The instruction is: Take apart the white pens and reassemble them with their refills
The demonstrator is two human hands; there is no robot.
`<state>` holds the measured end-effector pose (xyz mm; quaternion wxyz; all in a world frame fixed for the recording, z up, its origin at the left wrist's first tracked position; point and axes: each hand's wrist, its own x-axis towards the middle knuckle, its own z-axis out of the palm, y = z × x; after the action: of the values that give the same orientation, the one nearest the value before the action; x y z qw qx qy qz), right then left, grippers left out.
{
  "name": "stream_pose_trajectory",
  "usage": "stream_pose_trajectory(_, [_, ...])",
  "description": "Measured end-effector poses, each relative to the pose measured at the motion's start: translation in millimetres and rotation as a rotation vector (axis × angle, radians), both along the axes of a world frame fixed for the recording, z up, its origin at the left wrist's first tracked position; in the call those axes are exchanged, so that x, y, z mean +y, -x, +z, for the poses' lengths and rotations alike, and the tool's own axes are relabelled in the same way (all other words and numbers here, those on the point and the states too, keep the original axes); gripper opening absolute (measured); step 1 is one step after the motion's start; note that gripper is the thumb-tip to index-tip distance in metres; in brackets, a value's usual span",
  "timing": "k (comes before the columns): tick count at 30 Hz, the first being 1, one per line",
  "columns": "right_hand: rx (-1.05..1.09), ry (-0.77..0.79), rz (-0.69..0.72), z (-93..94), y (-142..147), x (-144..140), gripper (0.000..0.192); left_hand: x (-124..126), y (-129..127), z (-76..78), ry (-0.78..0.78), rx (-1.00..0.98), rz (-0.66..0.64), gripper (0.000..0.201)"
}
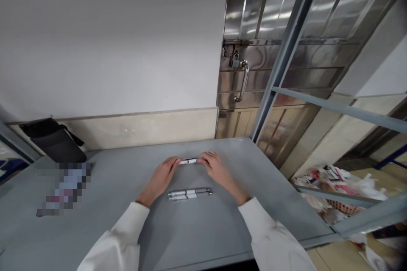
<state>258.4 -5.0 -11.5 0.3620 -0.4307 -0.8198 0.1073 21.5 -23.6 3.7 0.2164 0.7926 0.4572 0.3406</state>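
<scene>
Between the left hand (161, 176) and right hand (218, 170), fingertips grip a white pen (188, 161).

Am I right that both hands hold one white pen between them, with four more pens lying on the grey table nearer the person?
Not quite. The left hand and right hand do hold one white pen between them, but the head view shows two pens, not four, lying side by side on the grey table.

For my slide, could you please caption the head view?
Both hands, left and right, hold a pen above two pens on a table.
</scene>
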Motion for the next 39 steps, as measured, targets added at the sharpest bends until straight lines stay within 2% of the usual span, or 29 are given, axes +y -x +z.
stream_pose_trajectory(11, [-0.143,-0.185,-0.075,5.8,6.8,-3.9,0.021,11.4,-1.1,-19.3,0.089,-0.068,0.08,0.043])
stream_pose_trajectory(19, [-0.191,-0.238,-0.088,5.1,8.2,-2.0,0.026,13.2,2.2,-18.1,0.206,-0.044,0.071,0.049])
stream_pose_trajectory(25, [-0.24,-0.289,-0.088,6.6,7.4,-1.9,0.026,15.6,3.3,-23.3,0.31,-0.111,0.065,0.052])
stream_pose_trajectory(29, [-0.203,-0.228,-0.059,11.2,4.3,-5.4,0.021,11.1,2.2,-17.2,0.249,-0.159,0.044,0.051])
stream_pose_trajectory(34, [0.049,-0.029,0.055,11.0,3.2,-7.1,0.016,5.9,3.6,-4.1,0.078,-0.088,0.091,0.048])
stream_pose_trajectory(39, [0.177,0.007,0.074,7.7,4.6,-3.2,0.013,5.5,3.9,-3.5,0.087,-0.07,0.11,0.046])
